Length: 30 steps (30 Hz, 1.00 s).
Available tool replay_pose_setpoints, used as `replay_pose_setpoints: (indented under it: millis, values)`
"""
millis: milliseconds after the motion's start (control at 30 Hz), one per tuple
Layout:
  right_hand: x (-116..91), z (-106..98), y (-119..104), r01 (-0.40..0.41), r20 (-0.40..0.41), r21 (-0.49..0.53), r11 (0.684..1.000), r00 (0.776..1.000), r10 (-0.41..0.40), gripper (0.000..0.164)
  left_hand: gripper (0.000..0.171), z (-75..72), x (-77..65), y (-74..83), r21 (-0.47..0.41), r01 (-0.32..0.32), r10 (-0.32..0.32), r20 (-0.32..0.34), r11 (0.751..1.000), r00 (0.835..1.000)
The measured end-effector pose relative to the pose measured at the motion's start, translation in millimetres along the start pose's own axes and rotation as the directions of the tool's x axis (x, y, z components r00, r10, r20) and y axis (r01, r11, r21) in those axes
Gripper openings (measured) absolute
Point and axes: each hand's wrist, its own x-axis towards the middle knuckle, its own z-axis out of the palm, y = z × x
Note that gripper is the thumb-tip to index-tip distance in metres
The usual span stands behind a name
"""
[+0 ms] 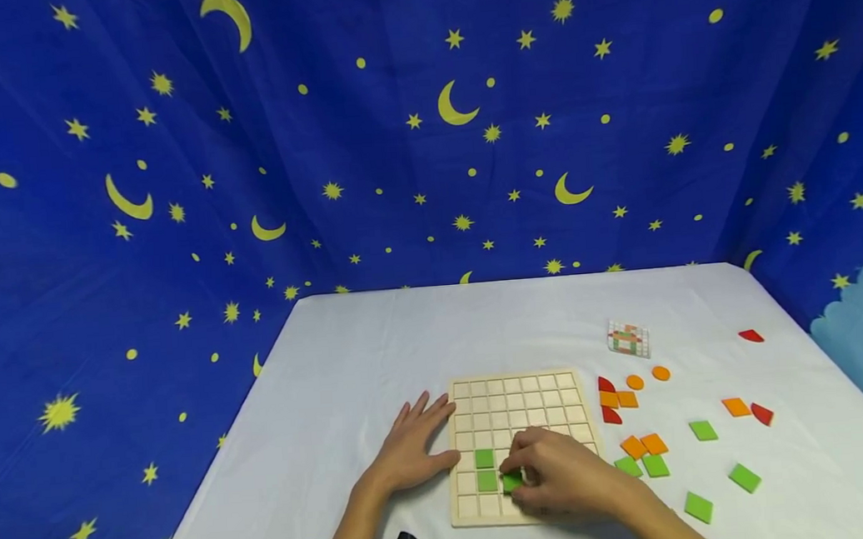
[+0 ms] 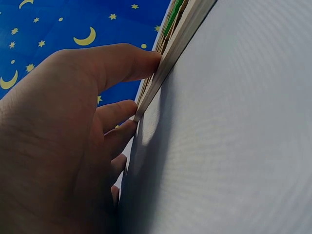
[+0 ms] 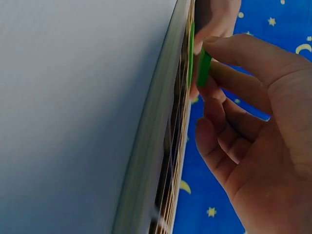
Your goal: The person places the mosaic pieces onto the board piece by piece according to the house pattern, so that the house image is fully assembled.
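My right hand (image 1: 561,469) pinched a green tile (image 1: 511,483) between thumb and forefinger, holding it just above a pale wooden grid board (image 1: 514,403) on a white-covered table (image 1: 332,352). Seen from my right wrist, the tile was tilted on edge, a narrow gap between it and the board, my other fingers loosely curled below the pinch. From the head view it hung just right of the lower of two seated green squares (image 1: 487,481), which sat one above the other in the board's second column from the left. My left hand (image 1: 407,451) lay flat with fingers spread and straight, thumb and forefinger touching the board's left edge and gripping nothing. To the right of the board lay the loose pieces: two orange discs (image 1: 635,382) near each other, a cluster of two orange squares (image 1: 627,399) with red quarter-round pieces (image 1: 610,416) above and below, and, nearer me, another orange pair (image 1: 654,444) beside two loose green squares (image 1: 656,465). Further right, more green, orange and red pieces were scattered, one red piece (image 1: 751,336) well apart. A small card with a printed grid pattern (image 1: 628,339) rested beyond the discs, before a blue curtain (image 1: 362,141) of yellow moons and stars.
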Motion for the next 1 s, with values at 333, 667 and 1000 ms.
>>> replay_pose_setpoints:
  millis: [333,667,1000]
  values:
    - [15.0,15.1,-19.3,0.092,0.031,-0.023,0.995,0.995,-0.092,0.021,0.073,-0.4,-1.1,0.9,0.003,0.023,-0.023,0.017,1.000,1.000]
    - [16.9,23.8,-23.9,0.116,0.050,-0.048,0.992,0.992,-0.114,0.021,0.074,-1.2,-0.6,1.6,-0.001,0.021,-0.021,0.013,1.000,1.000]
    - [14.3,23.1,-23.7,0.076,0.076,-0.037,0.996,0.994,-0.073,0.022,0.072,-4.3,-2.6,4.7,-0.026,0.016,-0.016,0.014,1.000,1.000]
